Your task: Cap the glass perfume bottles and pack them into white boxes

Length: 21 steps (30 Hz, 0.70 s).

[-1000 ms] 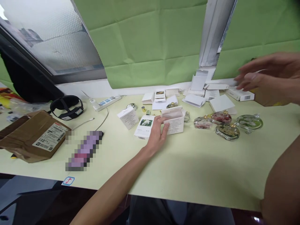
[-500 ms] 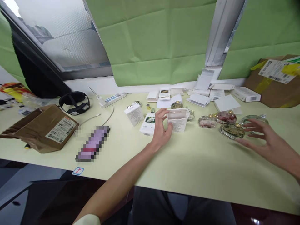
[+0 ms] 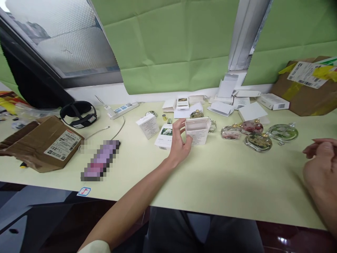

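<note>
My left hand (image 3: 181,144) grips a small white carton (image 3: 199,133) by its left side. The carton stands upright on the table with its top open. At the right edge my right hand (image 3: 319,161) has its fingers curled in, and whether anything is inside them is hidden. Left of it are a green glass perfume bottle (image 3: 283,132), a dark gold-patterned bottle (image 3: 258,142), a red bottle (image 3: 252,127) and a pale pink one (image 3: 231,133). Beside my left hand lies a white box with a flower picture (image 3: 163,138); another white carton (image 3: 147,126) stands farther left.
Several white boxes and flaps (image 3: 221,108) lie along the wall. Brown cardboard boxes stand at the left (image 3: 42,144) and back right (image 3: 308,95). A black headset (image 3: 79,114), a power strip (image 3: 123,110) and a blurred-out phone (image 3: 101,160) are on the left.
My right hand has moved away from the bottles toward the right edge, and its spread fingers have curled in. The bottles stay on the table. My left hand still holds the carton.
</note>
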### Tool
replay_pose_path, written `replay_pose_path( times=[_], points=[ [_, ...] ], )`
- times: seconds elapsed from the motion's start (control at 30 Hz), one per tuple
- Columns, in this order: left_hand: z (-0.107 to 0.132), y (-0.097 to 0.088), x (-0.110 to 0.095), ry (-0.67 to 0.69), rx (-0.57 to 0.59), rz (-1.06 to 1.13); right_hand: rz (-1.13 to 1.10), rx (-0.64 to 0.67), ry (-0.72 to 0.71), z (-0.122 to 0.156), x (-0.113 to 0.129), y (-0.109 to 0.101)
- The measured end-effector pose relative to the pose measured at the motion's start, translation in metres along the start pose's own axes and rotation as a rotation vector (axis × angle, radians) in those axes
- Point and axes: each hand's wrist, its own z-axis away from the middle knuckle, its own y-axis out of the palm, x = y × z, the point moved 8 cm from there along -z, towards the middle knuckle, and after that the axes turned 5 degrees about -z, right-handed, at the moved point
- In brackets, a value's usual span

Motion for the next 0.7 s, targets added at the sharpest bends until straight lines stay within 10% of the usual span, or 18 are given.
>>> replay_pose_path(
  times=[0.17, 0.3, 0.7],
  points=[
    [0.003, 0.006, 0.005, -0.029, 0.050, 0.027, 0.099, -0.011, 0.116, -0.003, -0.015, -0.002],
    [0.002, 0.002, 0.007, -0.049, 0.006, 0.052, 0.460, 0.230, 0.158, 0.000, -0.026, 0.013],
    [-0.001, -0.012, 0.006, -0.029, -0.145, -0.090, 0.668, 0.514, -0.197, 0.002, -0.055, 0.042]
  ],
)
